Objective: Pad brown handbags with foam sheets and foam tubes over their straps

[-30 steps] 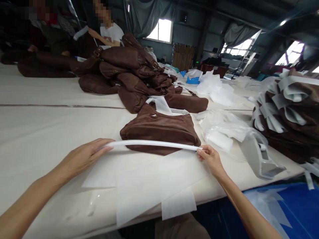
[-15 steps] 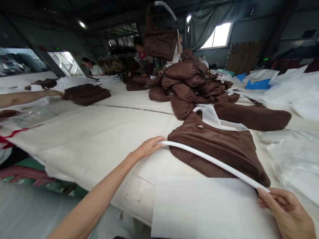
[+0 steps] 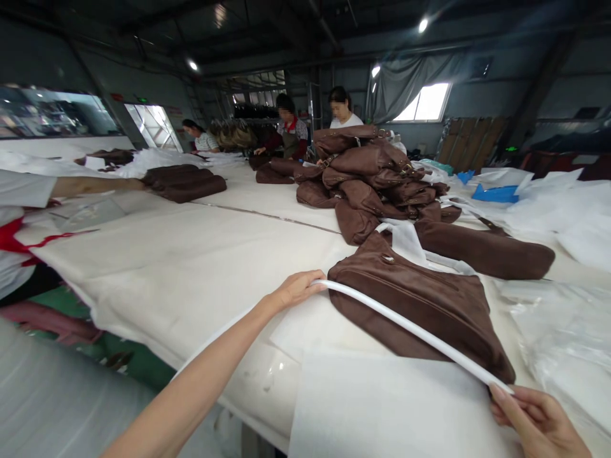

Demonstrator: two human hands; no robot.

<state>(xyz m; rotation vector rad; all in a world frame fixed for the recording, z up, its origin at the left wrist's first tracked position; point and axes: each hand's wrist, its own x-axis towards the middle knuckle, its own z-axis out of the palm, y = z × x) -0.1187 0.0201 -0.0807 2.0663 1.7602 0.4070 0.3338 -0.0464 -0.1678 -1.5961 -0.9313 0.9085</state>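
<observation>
A long, flexible white strip (image 3: 405, 320), perhaps a foam tube, is stretched between my hands in a shallow curve. My left hand (image 3: 296, 289) pinches it at the lower left corner of a brown handbag (image 3: 420, 296). Lower right, my right hand (image 3: 537, 413) holds its other end between thumb and fingers. The strip passes in front of the bag, which lies on the table with white wrapping on its strap. White sheets (image 3: 382, 407) lie flat on the near side of the bag. A thin white line runs beside my left forearm; whether it belongs to the strip I cannot tell.
Behind the bag rises a pile of brown handbags (image 3: 363, 184) on the white-covered table (image 3: 200, 248). Clear plastic (image 3: 558, 337) and blue scraps (image 3: 496, 193) lie to the right. A co-worker's arm (image 3: 95, 185) reaches a brown bag at left. Other people stand at the far side.
The view has tilted upward a little. A brown bag that was held up above the pile now rests on top, and a person shows behind it. My hands keep their hold on the strip.
</observation>
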